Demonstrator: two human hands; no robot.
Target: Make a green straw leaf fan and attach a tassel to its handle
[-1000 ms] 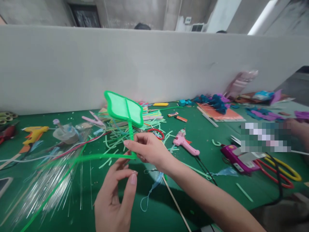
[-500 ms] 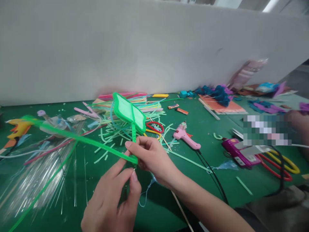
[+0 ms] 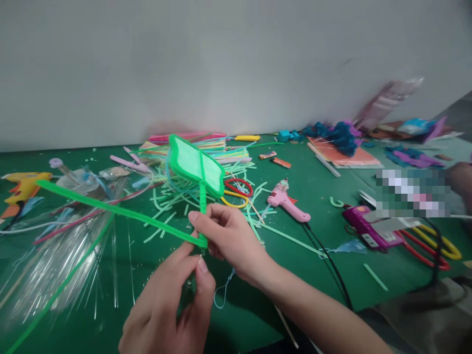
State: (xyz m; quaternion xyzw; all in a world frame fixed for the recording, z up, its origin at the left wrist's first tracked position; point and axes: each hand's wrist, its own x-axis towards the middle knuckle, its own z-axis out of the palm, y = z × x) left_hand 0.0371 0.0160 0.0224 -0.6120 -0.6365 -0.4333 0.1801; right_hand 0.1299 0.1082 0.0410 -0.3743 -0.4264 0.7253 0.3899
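Note:
A small green fan [image 3: 193, 166] with a wavy fuzzy border and a pale panel stands tilted at mid-view. My right hand [image 3: 230, 233] is closed around its wrapped handle [image 3: 202, 199], thumb on top. From the handle's bottom a loose green pipe cleaner [image 3: 118, 210] stretches away to the left. Just under the handle, my left hand [image 3: 167, 300] pinches a tiny shiny metal piece [image 3: 201, 255] between thumb and forefinger; its exact kind is too small to tell. Part of the handle's lower end is hidden by my fingers.
Cut pipe cleaner pieces [image 3: 177, 184] lie behind the fan. A pink glue gun [image 3: 287, 202] is to the right, with purple pliers-like gear [image 3: 368, 226] beyond. Clear plastic strips [image 3: 84, 265] and a yellow glue gun [image 3: 27, 186] lie left. A co-worker's hand [image 3: 459, 184] shows far right.
The view has shifted slightly. Both hands keep their grips on the fan's handle and the small metal piece, and the loose pipe cleaner's far end, blurred before, is now sharp.

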